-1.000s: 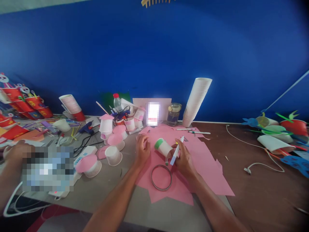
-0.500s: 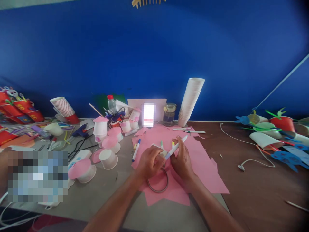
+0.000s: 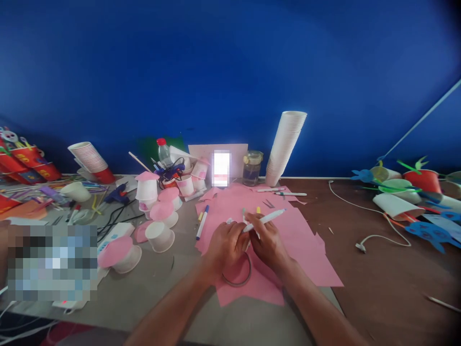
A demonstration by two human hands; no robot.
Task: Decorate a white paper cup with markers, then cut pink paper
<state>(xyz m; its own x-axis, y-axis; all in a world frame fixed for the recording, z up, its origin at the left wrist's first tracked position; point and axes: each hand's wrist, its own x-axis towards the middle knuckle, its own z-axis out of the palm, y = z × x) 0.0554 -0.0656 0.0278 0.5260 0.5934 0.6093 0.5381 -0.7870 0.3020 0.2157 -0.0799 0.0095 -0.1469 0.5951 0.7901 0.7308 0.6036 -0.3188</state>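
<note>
A white marker pen (image 3: 266, 218) lies slanted across the fingers of my right hand (image 3: 268, 242), which is closed on it. Its pale bluish end points up and to the right. Close beside it, my left hand (image 3: 230, 240) is closed with curled fingers. A bit of something white shows at its fingertips, too small to name. Just below the left hand is a thin dark ring (image 3: 236, 284), partly hidden by that hand. Both hands are over pink paper sheets (image 3: 302, 245). A blue-capped marker (image 3: 202, 223) rests left of them.
Paper cups with pink discs (image 3: 163, 211) stand to the left, near a power strip (image 3: 115, 235). A tall stack of white cups (image 3: 286, 149) and a glass jar (image 3: 252, 168) are at the back. A white cable (image 3: 356, 206) and decorated cups (image 3: 421, 182) lie right.
The marker has swung flatter and lower in my right hand, its far end now reaching further right. My hands have drawn closer together. The view has shifted slightly.
</note>
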